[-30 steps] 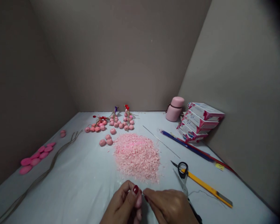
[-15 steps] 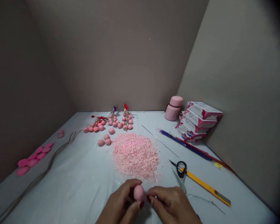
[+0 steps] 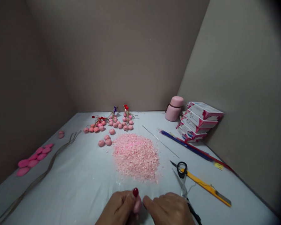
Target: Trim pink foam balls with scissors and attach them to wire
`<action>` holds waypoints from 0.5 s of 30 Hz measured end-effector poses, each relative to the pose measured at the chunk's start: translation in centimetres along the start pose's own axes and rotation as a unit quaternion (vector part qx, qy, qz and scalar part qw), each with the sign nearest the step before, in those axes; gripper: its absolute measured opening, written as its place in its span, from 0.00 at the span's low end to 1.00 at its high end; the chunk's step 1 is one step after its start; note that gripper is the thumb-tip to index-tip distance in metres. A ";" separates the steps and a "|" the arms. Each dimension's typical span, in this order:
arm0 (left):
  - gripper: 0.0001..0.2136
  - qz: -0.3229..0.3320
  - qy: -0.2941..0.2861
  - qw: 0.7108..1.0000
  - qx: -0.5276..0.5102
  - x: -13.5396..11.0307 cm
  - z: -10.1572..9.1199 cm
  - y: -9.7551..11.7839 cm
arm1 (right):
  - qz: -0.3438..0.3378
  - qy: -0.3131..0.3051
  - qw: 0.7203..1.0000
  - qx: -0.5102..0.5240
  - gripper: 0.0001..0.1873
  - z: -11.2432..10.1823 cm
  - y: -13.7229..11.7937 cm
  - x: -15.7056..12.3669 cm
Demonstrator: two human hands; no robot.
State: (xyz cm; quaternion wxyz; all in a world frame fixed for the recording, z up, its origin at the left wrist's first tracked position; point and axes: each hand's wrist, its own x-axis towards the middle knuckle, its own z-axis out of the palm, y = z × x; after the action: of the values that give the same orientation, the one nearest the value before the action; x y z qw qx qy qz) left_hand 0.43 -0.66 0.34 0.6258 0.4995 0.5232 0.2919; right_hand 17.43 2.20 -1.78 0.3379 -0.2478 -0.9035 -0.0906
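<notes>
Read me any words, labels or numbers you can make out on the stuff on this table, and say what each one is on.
Nothing here can be read.
Stacked boxes: red and blue print on the sides, too small and blurred to read.
Yellow tag by the long rods: too small to read.
Pink jar, scissors, yellow knife: no print shows.
Left hand pinching the pink ball, right hand: no writing.

The scene is dim and evenly lit from above, with the pale bench (image 3: 84, 175) the brightest area and the walls falling to murky brown in the upper left of the frame. Shadows are soft and short. Wide-angle distortion bends the edges, a dark vignette fills the right corners, and detail is slightly soft throughout.
</notes>
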 end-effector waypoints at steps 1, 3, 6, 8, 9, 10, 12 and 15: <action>0.24 -0.008 -0.006 1.000 -0.009 -0.1 0.0 0.1 | 0.014 -0.015 1.000 0.024 0.16 0.0 0.0 0.0; 0.22 0.015 0.010 1.000 -0.014 -0.2 -0.1 0.1 | 0.081 -0.060 0.989 0.104 0.16 -0.3 -0.1 0.2; 0.14 0.140 0.077 0.987 0.031 -0.4 -0.5 -0.3 | 0.203 -0.124 0.945 0.226 0.15 -1.1 0.0 0.7; 0.12 0.206 0.093 0.969 0.097 -0.4 -0.9 -0.5 | 0.245 -0.147 0.919 0.273 0.13 -1.6 0.1 1.1; 0.11 0.221 0.090 0.963 0.125 -0.5 -1.0 -0.5 | 0.253 -0.157 0.910 0.287 0.13 -1.8 0.2 1.2; 0.09 0.230 0.089 0.958 0.143 -0.5 -1.1 -0.5 | 0.260 -0.168 0.904 0.295 0.12 -2.0 0.3 1.4; 0.09 0.243 0.114 0.952 0.145 -0.6 -0.9 -0.6 | 0.262 -0.180 0.897 0.306 0.12 -2.3 0.4 1.5; 0.10 0.230 0.144 0.957 0.101 -0.7 -0.4 -0.6 | 0.257 -0.188 0.896 0.309 0.13 -2.6 0.4 1.5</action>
State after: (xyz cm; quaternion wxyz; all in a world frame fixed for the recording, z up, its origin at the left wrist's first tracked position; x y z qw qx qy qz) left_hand -0.27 -1.38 0.07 0.4057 0.6195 0.5055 0.4428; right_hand 18.16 2.24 1.15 0.2329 -0.3669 -0.8375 0.3312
